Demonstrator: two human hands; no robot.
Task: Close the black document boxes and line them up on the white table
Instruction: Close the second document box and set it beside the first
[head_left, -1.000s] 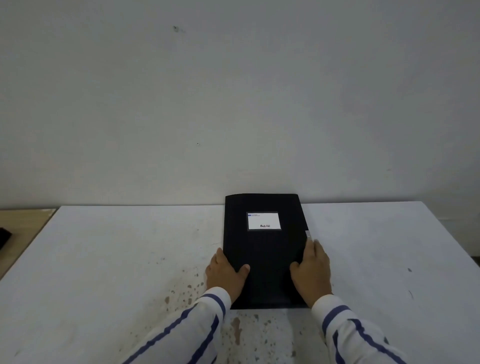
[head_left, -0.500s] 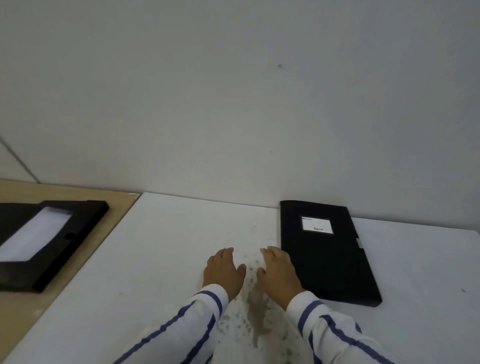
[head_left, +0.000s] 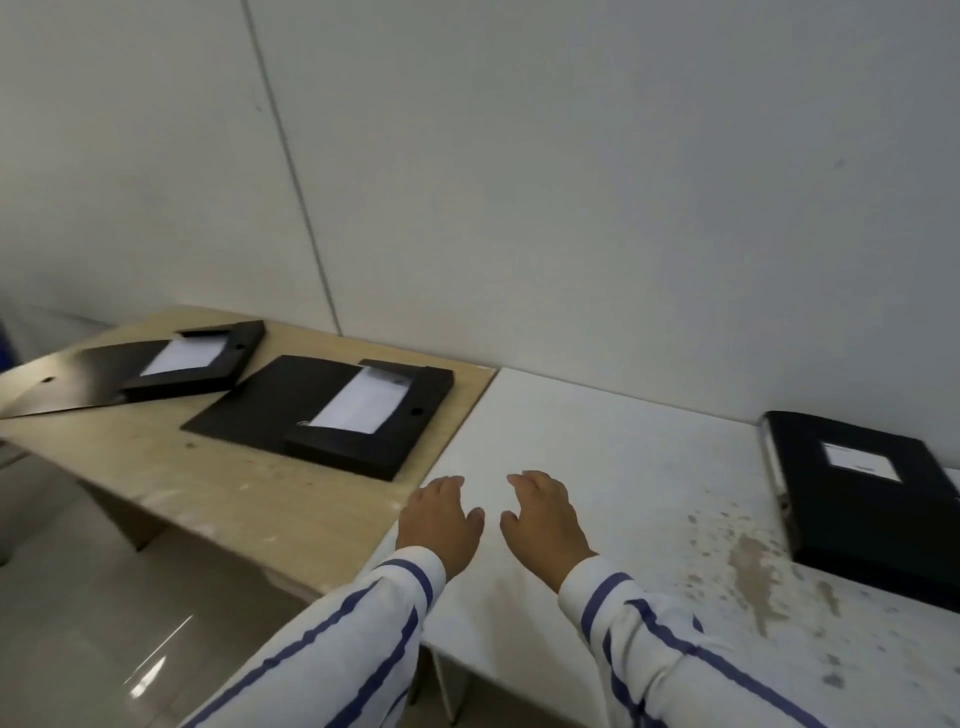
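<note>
A closed black document box (head_left: 865, 512) with a white label lies at the right on the white table (head_left: 613, 467). Two open black boxes rest on the wooden table (head_left: 218, 488) to the left: the nearer open box (head_left: 358, 421) with white paper inside and its lid folded out, and the far open box (head_left: 171, 366) behind it. My left hand (head_left: 439, 519) and my right hand (head_left: 545, 522) hover side by side over the white table's left end, fingers apart, holding nothing. Both are well left of the closed box.
A plain grey wall runs behind both tables. The white table has brown stains (head_left: 753, 566) near the closed box. Tiled floor (head_left: 104, 623) shows below the wooden table's front edge. Striped sleeves cover both forearms.
Both hands have left the closed box and moved left across the white table. My view has swung left, bringing the wooden table and two open boxes into sight.
</note>
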